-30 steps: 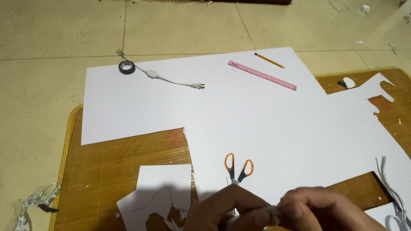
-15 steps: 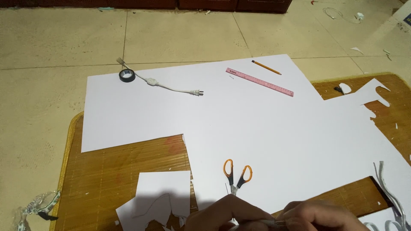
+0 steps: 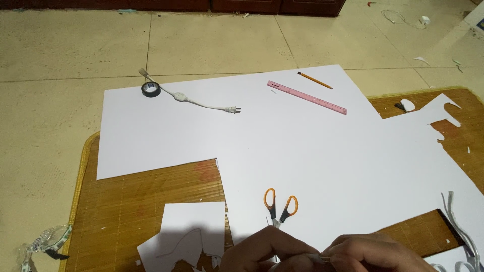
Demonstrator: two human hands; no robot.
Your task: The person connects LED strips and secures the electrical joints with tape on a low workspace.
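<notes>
Floor mat (image 3: 126, 201): both my hands, left (image 3: 267, 252) and right (image 3: 373, 254), pinch a small unclear thing; scissors (image 3: 280, 204) lie just beyond, handles pointing away.

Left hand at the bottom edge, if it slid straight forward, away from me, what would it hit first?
Probably the orange-handled scissors, lying on the white sheet just beyond the left hand.

Beige tiled floor (image 3: 217, 45) runs far and left; dark wooden furniture base (image 3: 242, 5) along the far edge – bamboo mat (image 3: 146, 201) near.

Single head view, looking steeply down, hands cropped close at bottom edge.
</notes>
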